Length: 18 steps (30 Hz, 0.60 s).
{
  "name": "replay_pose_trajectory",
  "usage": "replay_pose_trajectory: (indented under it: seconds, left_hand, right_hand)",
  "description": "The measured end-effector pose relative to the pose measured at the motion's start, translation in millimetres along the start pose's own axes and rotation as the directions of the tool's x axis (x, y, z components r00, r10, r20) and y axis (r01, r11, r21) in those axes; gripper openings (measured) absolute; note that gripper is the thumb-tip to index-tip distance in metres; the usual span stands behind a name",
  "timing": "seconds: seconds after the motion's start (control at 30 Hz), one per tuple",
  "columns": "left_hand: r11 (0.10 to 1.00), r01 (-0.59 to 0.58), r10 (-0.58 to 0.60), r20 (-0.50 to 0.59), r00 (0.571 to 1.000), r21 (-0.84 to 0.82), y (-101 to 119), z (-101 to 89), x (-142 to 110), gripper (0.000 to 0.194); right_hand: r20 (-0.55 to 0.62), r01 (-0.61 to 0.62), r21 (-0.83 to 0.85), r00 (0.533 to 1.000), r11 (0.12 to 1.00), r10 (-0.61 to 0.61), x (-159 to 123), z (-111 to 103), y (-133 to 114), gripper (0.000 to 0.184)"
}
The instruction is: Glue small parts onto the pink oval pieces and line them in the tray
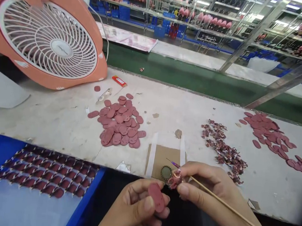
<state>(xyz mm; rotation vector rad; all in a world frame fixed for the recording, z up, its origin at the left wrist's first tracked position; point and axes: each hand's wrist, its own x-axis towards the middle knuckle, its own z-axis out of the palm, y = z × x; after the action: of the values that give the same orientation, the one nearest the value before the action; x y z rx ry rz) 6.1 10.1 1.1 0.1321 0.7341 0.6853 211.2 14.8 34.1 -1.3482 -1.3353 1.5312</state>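
Observation:
My left hand [136,203] is closed, with thumb and fingers pinching a flat dark-red oval piece [157,197] that has small holes near its lower end. Close beside it, my right hand [205,186] grips a small dark-red figure [175,179] with a pale band between thumb and forefinger. The same hand also holds a fine brush [227,208]: its wooden handle runs to the lower right, and its purple part and thin tip point up left. Beneath the hands, a bottle cap [166,173] with dark contents sits on a cardboard piece [164,153] taped to the table.
A pile of red ovals [121,121] lies mid-table, another pile [268,132] at right. Small figures [222,147] are heaped between. At lower left, a blue tray [86,194] holds rows of assembled pieces [46,171]. An orange fan [101,46] stands at back left, near a red packet [119,81].

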Motion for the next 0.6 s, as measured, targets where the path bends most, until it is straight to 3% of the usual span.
replay_pose_trajectory:
  seconds: [0.1,0.27,0.4,0.6]
  left_hand:
    - [0.999,-0.011,0.009,0.03,1.0,0.042,-3.7,-0.6,-1.6,0.031]
    - [0.996,0.009,-0.014,0.052,0.999,0.088,-6.6,-1.4,-0.4,0.035]
    - [0.996,0.025,-0.028,0.042,0.999,0.082,-6.9,-0.7,-0.1,0.033]
    - [0.996,0.031,-0.035,0.049,0.998,0.083,-7.6,-0.2,1.6,0.033]
  right_hand:
    - [-0.002,0.021,-0.112,1.0,0.993,-0.021,-10.9,5.1,-0.4,0.013]
    - [-0.05,0.144,-0.205,0.986,0.968,-0.157,-17.1,10.4,1.5,0.007]
    - [0.011,0.205,-0.321,0.977,0.925,-0.213,-15.6,9.0,0.8,0.006]
    - [0.092,0.294,-0.326,0.956,0.898,-0.279,-12.6,5.9,-3.6,0.013]
